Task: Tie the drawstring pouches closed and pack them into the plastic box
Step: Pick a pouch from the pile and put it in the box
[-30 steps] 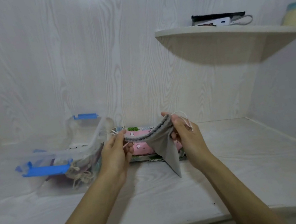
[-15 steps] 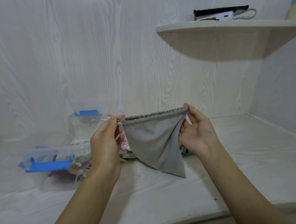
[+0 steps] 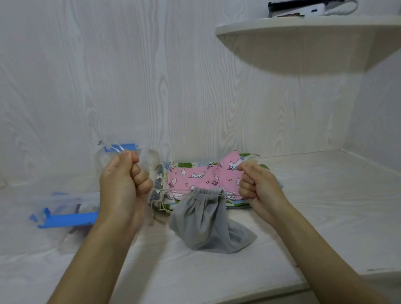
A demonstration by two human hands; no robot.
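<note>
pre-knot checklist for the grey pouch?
1. Mouth of the grey fabric drawstring pouch gathered shut: ok.
2. Left hand gripping the thin white cord: ok.
3. Right hand gripping its cord end: cannot tell, fist closed, cord hidden.
4. Clear plastic box with blue clips open to receive: ok.
5. Pink printed pouch behind tied: cannot tell.

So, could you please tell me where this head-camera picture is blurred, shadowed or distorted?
Head view: the left hand and its drawstring are motion-smeared; the grey pouch is sharp; the shelf casts a soft shadow beneath itself; the wide lens bows the desk edge.
</note>
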